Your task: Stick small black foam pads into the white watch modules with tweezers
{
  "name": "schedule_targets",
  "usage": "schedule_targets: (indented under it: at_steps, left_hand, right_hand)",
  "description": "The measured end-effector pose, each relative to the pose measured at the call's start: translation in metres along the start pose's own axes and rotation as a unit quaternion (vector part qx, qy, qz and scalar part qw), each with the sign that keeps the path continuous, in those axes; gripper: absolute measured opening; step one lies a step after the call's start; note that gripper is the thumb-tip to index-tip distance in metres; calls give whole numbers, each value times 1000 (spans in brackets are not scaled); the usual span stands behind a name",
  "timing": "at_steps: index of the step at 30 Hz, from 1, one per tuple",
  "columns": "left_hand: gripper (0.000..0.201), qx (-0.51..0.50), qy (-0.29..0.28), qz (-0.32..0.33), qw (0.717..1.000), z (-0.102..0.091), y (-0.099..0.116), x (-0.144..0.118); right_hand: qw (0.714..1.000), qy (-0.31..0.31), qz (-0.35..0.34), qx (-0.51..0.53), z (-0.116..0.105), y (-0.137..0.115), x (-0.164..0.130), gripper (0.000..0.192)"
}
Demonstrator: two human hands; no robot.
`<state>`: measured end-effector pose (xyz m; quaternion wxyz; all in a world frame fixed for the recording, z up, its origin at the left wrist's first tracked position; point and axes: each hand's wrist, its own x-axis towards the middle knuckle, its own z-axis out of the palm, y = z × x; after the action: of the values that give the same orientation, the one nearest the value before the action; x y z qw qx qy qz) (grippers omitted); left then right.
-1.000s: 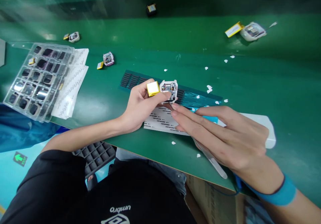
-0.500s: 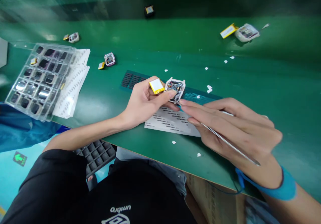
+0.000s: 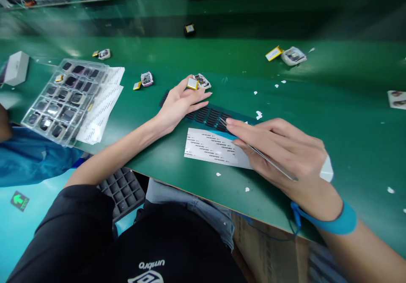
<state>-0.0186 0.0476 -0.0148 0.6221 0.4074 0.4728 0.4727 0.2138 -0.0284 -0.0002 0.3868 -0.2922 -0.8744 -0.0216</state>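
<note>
Watch case [image 3: 203, 81] and 1 battery [image 3: 192, 83] just beyond black-strip sheet [image 3: 206, 116]. Left grip [image 3: 177, 105] spread loose there, contact unclear; right grip [image 3: 285, 152] pinches tweezers [image 3: 275, 164]. Case likely light, stiff, fragile inside: hold rim.

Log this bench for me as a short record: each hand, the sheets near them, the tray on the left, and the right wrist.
Left hand: fingers spread at a pale watch case with a battery; grip unclear
Right hand: holding tweezers
Dark sheet: rows of black pieces, below the tweezer tips
White sheet: printed, nearer the person
Tray: clear, compartmented
Right wrist: blue band
</note>
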Motion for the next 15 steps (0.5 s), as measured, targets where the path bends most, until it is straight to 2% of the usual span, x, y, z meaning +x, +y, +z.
schedule_targets:
  at_steps: [2,4,6,8,9,11,13,15]
  left_hand:
    - [63,38,15,43,998,-8,-1,10]
    - [69,100,18,117,988,-16,0,15]
    - [67,180,10,219,959,-24,2,18]
    - [59,283,23,305,909,-32,4,19]
    - [51,344,30,323,881,-34,5,20]
    - [35,450,26,312,836,-38,5,23]
    - [33,513,5,285,809,-40,4,27]
    - [35,535,-10,281,797,-40,3,31]
  right_hand:
    - [1000,-7,-9,-4,0,0,1,66]
    - [1000,-1,-25,-13,1,1,1,60]
    - [999,17,-41,-26,2,1,2,56]
    - [998,26,-54,-34,3,2,2,51]
    - [997,24,-58,-36,3,2,3,48]
    - [997,21,-66,-38,3,2,3,42]
    - [996,24,-70,-42,3,2,4,38]
    - [995,32,-77,-50,3,2,5,34]
